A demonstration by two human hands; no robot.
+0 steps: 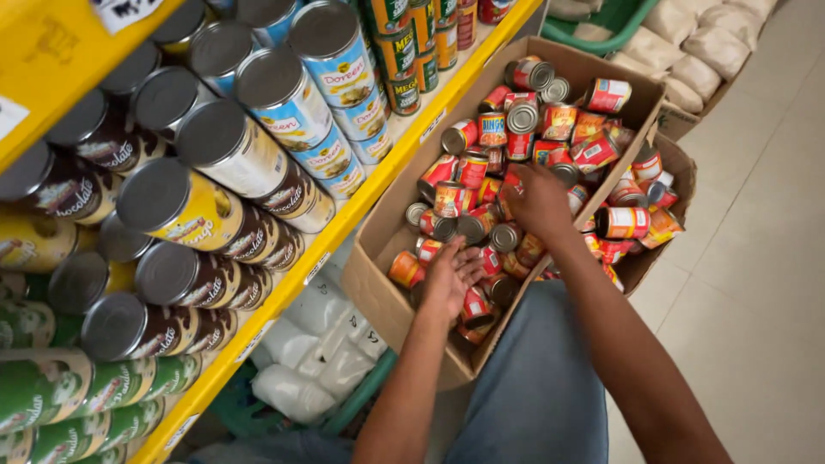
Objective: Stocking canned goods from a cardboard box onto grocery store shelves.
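Observation:
A brown cardboard box (378, 225) rests on my lap, filled with several small red and orange tin cans (524, 129) lying loose in a heap. My left hand (449, 279) reaches into the near end of the box, fingers spread over cans there. My right hand (537, 199) is deeper in the middle of the box, palm down on the cans, its fingers hidden beneath the hand. Whether either hand grips a can does not show.
A yellow shelf (344, 225) at the left holds stacked large tins (279, 94) with blue, yellow, brown and green labels. White sacks in a green crate (322, 352) sit under the shelf. More pale sacks (696, 51) lie at the top right on the tiled floor.

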